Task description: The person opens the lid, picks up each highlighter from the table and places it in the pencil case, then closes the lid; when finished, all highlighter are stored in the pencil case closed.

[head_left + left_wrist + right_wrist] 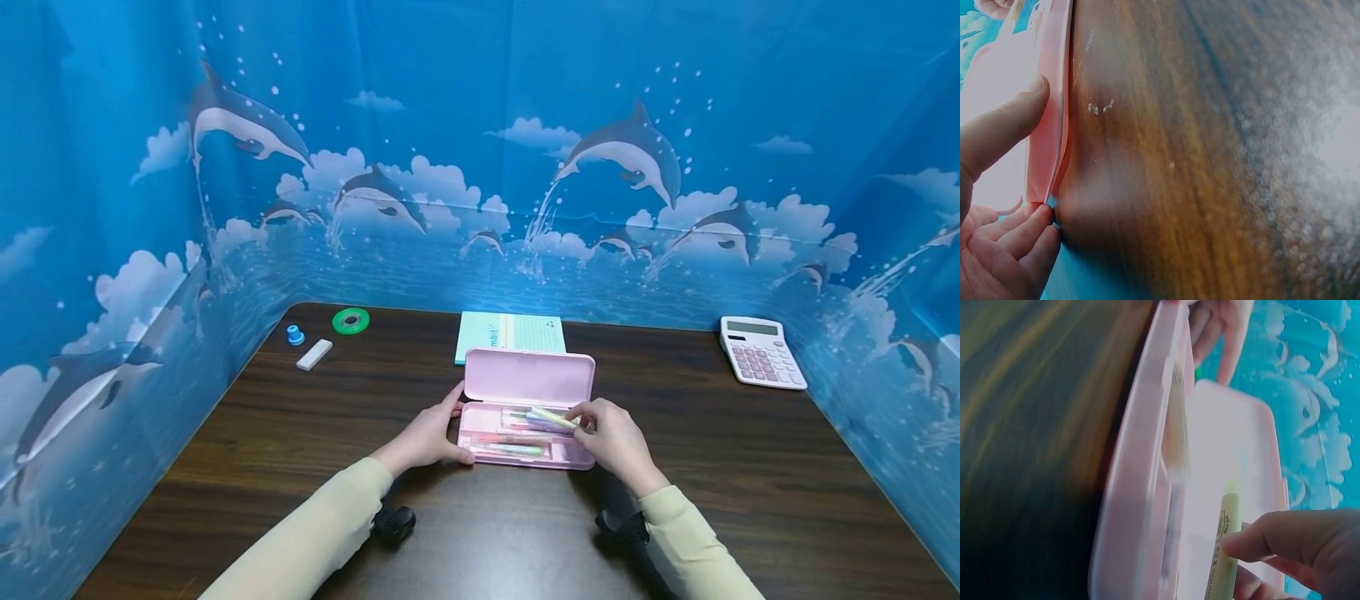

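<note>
A pink pencil case (573, 452) lies with its lid (528, 375) raised on the dark wooden table. Several pens (513, 449) in clear sleeves lie inside it. My left hand (427, 433) grips the case's left end, the thumb (1022, 112) along the front wall and the other fingers round the end. Over the right part of the case, my right hand (611, 433) pinches a pale yellow highlighter (1225, 550) between thumb and fingers. In the right wrist view its printed barrel shows against the lid.
Behind the lid lies a mint-green notebook (510, 331). Far left on the table are a green tape roll (350, 321), a white eraser-like block (314, 355) and a small blue object (296, 335). A calculator (763, 353) sits far right. Dolphin-printed curtains (480, 167) border the table.
</note>
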Demonstrator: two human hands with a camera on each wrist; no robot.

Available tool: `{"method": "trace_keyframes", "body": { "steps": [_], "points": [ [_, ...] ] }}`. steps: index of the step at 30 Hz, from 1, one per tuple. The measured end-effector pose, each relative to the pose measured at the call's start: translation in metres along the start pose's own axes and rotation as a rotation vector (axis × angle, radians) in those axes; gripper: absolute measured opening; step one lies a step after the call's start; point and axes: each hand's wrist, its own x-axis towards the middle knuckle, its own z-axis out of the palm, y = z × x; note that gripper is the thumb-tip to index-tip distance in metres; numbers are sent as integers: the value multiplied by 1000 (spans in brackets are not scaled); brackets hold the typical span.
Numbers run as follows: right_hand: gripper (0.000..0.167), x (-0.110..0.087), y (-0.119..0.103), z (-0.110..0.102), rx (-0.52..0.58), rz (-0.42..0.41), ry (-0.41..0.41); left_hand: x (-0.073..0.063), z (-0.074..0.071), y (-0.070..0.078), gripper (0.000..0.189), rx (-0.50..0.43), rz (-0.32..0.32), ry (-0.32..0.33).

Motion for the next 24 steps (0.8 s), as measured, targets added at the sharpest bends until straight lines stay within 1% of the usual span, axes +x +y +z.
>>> {"method": "trace_keyframes", "body": {
  "steps": [10, 16, 19, 24],
  "points": [
    [13, 5, -30, 20, 31, -134, -20, 1, 0, 1, 114, -9, -2, -4],
    [14, 7, -42, 34, 7, -229, -21, 1, 1, 1, 114, -5, -7, -5],
    [14, 8, -48, 39, 20, -266, -35, 0, 1, 1, 114, 3, -11, -8],
    [12, 9, -56, 44, 37, -293, -71, -1, 1, 0, 113, 1, -10, -4]
  ]
}}
